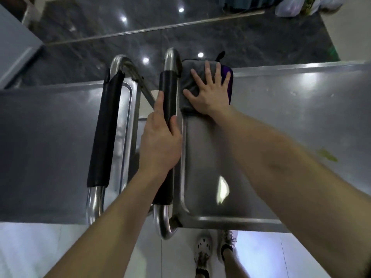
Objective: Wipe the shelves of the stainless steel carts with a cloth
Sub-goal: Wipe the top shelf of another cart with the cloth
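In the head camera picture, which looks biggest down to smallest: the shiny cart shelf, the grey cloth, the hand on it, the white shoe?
1. Cart shelf, by far the largest.
2. Grey cloth and right hand pressing it: about alike, so tied.
3. White shoe looks smallest, but it is farther from the camera.

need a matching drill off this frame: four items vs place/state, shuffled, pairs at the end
Items
1. left hand
2. right hand
3. cloth
4. left cart's handle

States
A. lies at the far end of the right cart's shelf
B. nothing touches it
C. grips the right cart's handle
D. pressed flat on the cloth, fingers spread

Pairs: 1-C, 2-D, 3-A, 4-B
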